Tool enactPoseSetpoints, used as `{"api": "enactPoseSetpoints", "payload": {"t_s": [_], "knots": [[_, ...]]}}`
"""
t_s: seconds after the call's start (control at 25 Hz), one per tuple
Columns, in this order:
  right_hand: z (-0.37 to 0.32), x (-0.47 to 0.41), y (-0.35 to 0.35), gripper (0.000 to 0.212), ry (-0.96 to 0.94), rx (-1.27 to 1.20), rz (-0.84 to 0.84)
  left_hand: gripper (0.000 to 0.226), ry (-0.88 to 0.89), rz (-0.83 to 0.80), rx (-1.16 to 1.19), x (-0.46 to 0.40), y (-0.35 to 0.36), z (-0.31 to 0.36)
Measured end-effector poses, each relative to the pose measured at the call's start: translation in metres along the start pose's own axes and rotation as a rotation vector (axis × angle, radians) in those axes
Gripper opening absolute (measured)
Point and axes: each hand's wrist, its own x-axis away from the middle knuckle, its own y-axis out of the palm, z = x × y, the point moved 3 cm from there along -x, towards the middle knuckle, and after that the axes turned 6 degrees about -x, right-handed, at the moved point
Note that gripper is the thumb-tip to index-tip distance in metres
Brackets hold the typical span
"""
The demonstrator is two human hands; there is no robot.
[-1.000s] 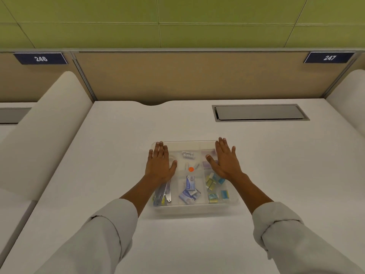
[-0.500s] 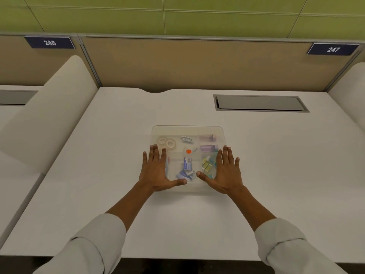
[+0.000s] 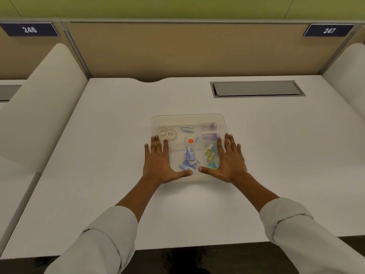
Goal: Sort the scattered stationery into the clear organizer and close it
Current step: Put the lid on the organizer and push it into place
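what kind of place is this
Probably a shared office or study hall with numbered desks: partition panels carry plates 246 and 247, and the white desk has a cable hatch.

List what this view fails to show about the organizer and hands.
- Head view: left hand covers the organizer near-left compartment; its contents are hidden.
- Right hand hides part of the yellow items.
- Whether the lid is latched: clear plastic, not discernible.
- Print on the blue boxes: too small.
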Motion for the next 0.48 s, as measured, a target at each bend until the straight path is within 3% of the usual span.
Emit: {"api": "enactPoseSetpoints", "payload": {"t_s": [0.32, 0.48], "knots": [[-0.005, 0.003, -0.005, 0.133, -0.016, 0.083, -0.035, 0.148, 0.002, -0.05, -0.019, -0.001, -0.005, 0.001], [-0.01, 0.004, -0.011, 0.129, 0.004, 0.109, -0.066, 0.134, 0.093, -0.013, -0.042, 0.008, -0.011, 0.007]]}}
